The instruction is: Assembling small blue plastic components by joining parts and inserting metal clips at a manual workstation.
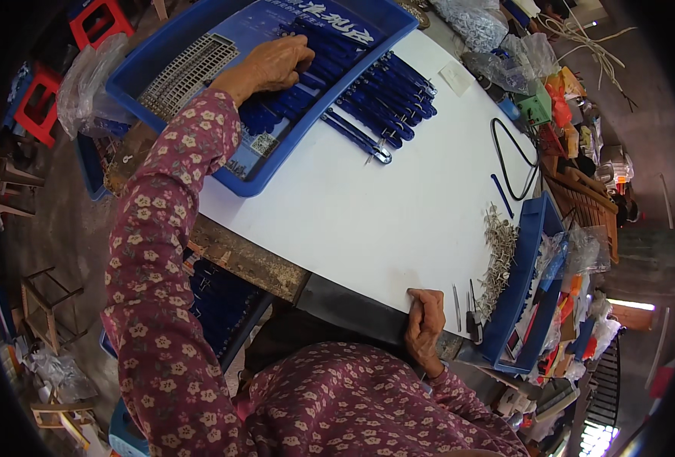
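Note:
My left hand (267, 68) is over a blue tray (273, 179), its fingers curled down onto a heap of slim dark-blue pieces (265, 116). Whether one of them is in its grip is hidden beneath the hand. More slim blue pieces with metal ends (387, 99) lie in a row on the white tabletop (368, 221), right of the tray. At the near edge of the table rests my right hand (427, 327), fingers folded in, with nothing visible in it. Thin metal tools (471, 316) lie just right of it, beside a pile of small metal pins (497, 263).
A black cord loop (497, 145) and a blue strip (501, 196) lie at the table's right side. Another blue bin (514, 305) stands at the right edge. Plastic bags (475, 27) crowd the far right. Red stools (40, 103) are on the floor at left.

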A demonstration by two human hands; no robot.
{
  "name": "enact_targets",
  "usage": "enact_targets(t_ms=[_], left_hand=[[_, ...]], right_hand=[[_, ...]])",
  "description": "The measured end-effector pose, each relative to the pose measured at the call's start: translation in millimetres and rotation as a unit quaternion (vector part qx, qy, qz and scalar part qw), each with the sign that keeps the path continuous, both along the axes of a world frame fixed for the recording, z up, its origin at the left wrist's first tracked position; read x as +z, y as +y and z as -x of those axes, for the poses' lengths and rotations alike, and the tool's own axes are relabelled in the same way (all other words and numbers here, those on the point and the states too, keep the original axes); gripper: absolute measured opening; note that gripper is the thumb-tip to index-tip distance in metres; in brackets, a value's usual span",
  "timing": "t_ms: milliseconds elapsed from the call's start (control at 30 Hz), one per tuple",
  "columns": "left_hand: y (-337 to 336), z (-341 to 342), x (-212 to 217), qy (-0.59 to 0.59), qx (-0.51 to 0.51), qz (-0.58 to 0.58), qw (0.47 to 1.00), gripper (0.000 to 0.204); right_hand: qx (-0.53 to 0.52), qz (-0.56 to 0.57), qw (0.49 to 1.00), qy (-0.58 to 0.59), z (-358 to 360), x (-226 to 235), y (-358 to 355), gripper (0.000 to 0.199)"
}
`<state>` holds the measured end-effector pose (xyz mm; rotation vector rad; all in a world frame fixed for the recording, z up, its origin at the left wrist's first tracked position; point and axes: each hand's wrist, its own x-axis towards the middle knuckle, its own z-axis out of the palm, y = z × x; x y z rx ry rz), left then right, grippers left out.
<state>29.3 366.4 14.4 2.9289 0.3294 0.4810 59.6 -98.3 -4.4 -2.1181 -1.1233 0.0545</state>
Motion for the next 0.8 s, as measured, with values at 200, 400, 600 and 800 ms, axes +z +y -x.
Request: enact_targets(t_ms=[200,400,600,800], left_hand=[[-4,-3,17,0.111,0.042,0.151,0.981,0.022],[-3,-3,13,0.099,0.026,0.158,0.982,0.028],[10,5,24,0.197,0.030,0.220,0.955,0.025],[-6,2,12,0.017,0.027,0.138,0.990,0.034]], right_hand=[[-0.004,0.001,1.000,0.004,1,2,1,0.028],[-0.001,-0.007,1.000,-0.018,-1,-2,1,0.029],[-0.006,0.004,1.000,0.000,2,3,2,0.027],[-0.010,0.013,1.000,0.012,1,2,1,0.026]])
